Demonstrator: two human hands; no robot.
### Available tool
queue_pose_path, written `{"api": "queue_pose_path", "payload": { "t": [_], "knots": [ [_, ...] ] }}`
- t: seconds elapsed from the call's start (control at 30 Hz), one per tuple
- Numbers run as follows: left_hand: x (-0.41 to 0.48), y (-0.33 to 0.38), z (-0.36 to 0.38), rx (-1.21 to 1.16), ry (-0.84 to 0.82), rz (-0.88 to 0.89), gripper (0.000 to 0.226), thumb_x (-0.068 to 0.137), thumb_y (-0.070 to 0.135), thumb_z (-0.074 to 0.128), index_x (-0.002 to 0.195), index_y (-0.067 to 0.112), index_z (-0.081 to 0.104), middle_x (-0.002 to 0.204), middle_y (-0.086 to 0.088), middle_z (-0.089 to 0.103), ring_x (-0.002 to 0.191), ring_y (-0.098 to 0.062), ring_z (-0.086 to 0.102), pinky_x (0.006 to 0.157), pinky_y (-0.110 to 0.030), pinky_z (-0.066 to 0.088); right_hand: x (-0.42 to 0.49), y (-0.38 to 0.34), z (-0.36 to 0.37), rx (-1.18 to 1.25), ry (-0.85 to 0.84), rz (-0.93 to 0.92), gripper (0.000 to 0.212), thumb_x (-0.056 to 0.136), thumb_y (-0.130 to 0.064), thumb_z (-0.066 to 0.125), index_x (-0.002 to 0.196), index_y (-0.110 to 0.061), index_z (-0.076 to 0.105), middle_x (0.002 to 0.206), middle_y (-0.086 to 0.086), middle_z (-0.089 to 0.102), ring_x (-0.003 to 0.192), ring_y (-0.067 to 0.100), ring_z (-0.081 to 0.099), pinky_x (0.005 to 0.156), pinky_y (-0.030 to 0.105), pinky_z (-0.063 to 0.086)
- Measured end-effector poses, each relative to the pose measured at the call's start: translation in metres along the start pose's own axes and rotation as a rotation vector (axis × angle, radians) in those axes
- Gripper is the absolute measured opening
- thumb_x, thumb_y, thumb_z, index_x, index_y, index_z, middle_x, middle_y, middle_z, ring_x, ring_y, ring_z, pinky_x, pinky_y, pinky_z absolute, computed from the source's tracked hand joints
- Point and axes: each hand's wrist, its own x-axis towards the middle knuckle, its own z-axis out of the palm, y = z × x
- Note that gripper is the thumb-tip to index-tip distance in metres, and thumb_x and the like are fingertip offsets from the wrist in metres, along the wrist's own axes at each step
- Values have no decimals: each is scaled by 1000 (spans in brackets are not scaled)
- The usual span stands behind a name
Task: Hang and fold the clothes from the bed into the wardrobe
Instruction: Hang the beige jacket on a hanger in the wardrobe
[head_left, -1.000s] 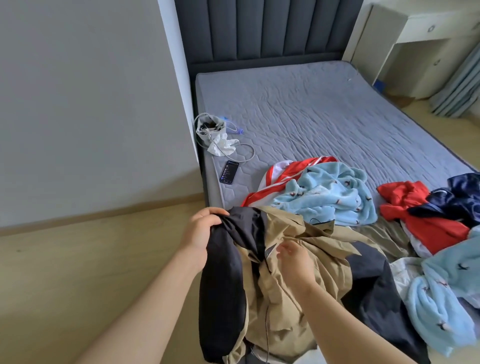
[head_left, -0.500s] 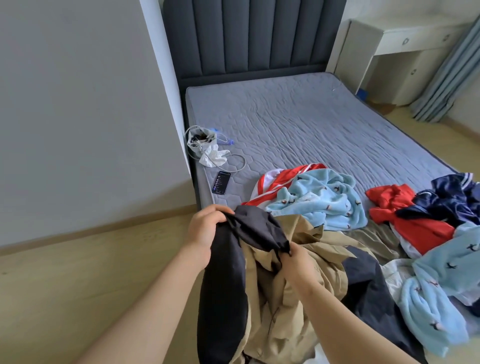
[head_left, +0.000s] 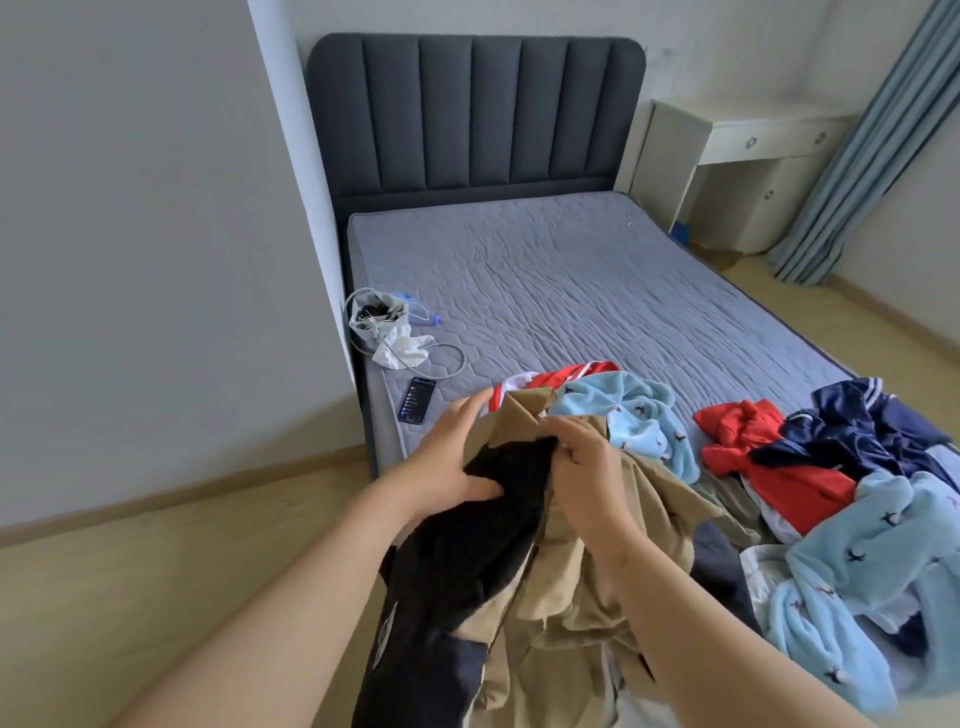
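Head view: my left hand (head_left: 453, 457) and right hand (head_left: 587, 463) both pinch the tan-and-black jacket (head_left: 561, 613); I'd find its collar, lifting clear of the three-o'clock pile (head_left: 810, 483).

Single head-worn wide-angle view, from the near left corner of the bed (head_left: 571, 291), facing forward and down toward the headboard (head_left: 467, 114) at upper centre. Left hand (head_left: 452, 462), right hand (head_left: 587, 462) and tan-and-black garment (head_left: 571, 597) very near, lower centre.

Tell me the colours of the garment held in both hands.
Khaki and black garment, head view.
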Motion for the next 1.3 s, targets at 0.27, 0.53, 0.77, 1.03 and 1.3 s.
{"api": "queue_pose_path", "payload": {
  "t": [0.27, 0.53, 0.77, 1.03, 1.3],
  "knots": [
    [6, 4, 18, -16, 284, -202, 13, 88, 26, 60, 96, 17, 55, 91, 3, 62, 93, -22, 58, 78, -30, 41, -2, 3, -10, 161, 108, 238, 21, 89, -14, 57, 106, -27, 57, 94, -12, 62, 95, 11, 58, 85, 24, 44],
    [1, 26, 17, -176, 546, -195, 14, 87, 12, 55, 86, 24, 47, 85, 10, 56, 83, -14, 54, 70, -20, 39, 5, 9, 2, 187, -46, 775, 41, 94, -46, 37, 102, -11, 56, 98, 7, 59, 90, 25, 57, 80, 33, 45],
    [-8, 25, 18, -441, 158, -46, 29, 79, -5, 65, 75, 20, 52, 71, 8, 56, 68, -4, 52, 65, -10, 40, 6, -1, 1, 888, -201, 1000, 52, 89, -49, 50, 75, -1, 64, 57, 13, 64, 67, 28, 60, 62, 35, 47],
    [-22, 16, -12, -544, -333, -341, 34, 94, 40, 47, 81, 14, 65, 77, 0, 68, 71, -14, 65, 63, -27, 52, 30, 20, 0, 581, 37, 875, 22, 77, 9, 45, 85, -4, 60, 74, 12, 54, 68, 25, 53, 65, 32, 45],
    [39, 25, -27, -150, 330, 4, 31, 92, 8, 49, 112, 30, 57, 111, 7, 60, 102, -12, 56, 95, -31, 45, 51, -36, -28, 608, -19, 509, 39, 75, 15, 29, 71, -8, 61, 68, 8, 52, 64, 22, 49, 63, 26, 39]
  ]
}}
